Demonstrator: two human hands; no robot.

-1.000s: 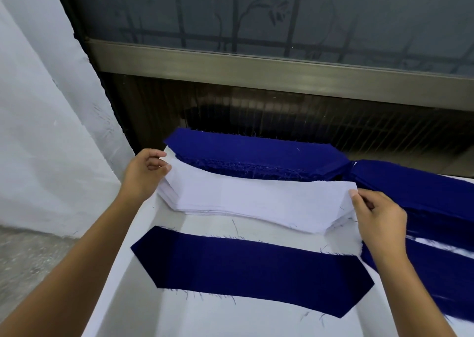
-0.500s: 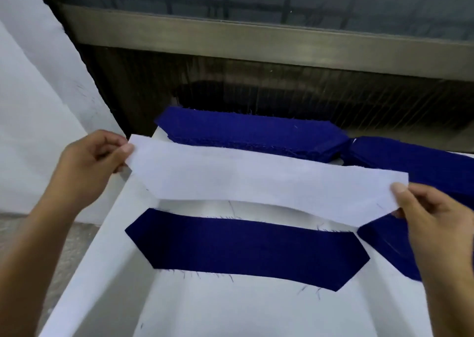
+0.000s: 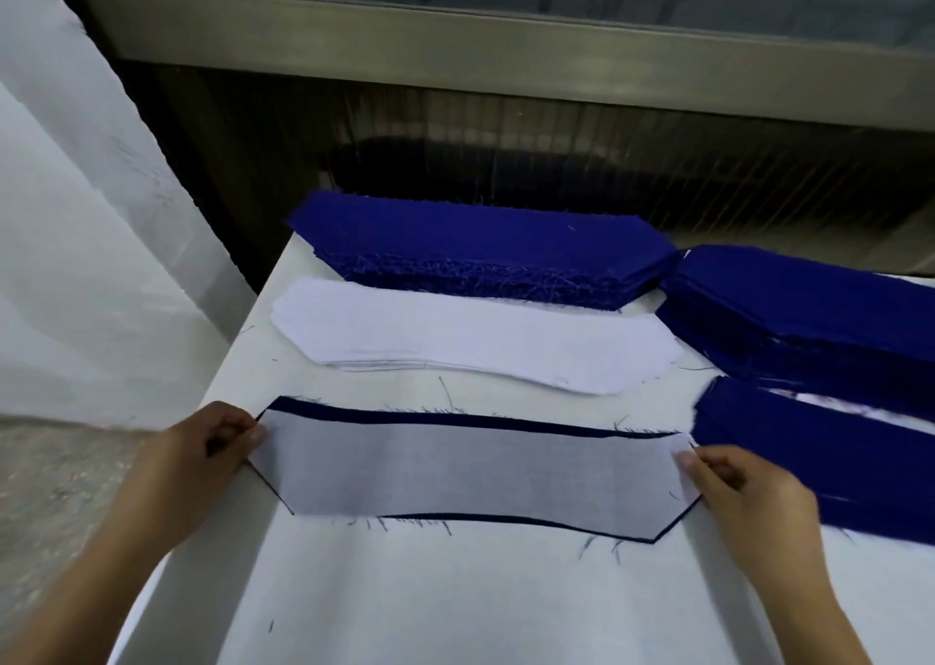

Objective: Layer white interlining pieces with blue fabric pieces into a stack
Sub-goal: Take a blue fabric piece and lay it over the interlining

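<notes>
A white interlining piece [image 3: 470,467] lies on a blue fabric piece [image 3: 455,417] near the table's front; the blue shows only as a thin rim along the far and near edges. My left hand [image 3: 202,454] pinches the interlining's left end. My right hand [image 3: 744,487] pinches its right end. Behind it lies a stack of white interlining pieces [image 3: 475,335]. Farther back sits a thick stack of blue fabric pieces [image 3: 480,244].
The white table [image 3: 430,598] drops off at its left edge to a grey floor [image 3: 60,467]. More blue fabric stacks [image 3: 819,310] and a lower blue pile [image 3: 830,462] lie at the right. A dark wall and window frame [image 3: 506,52] rise behind.
Both hands lifted one interlining piece off the white stack, carried it toward me, and lowered it onto the single blue piece, which it now covers almost wholly.
</notes>
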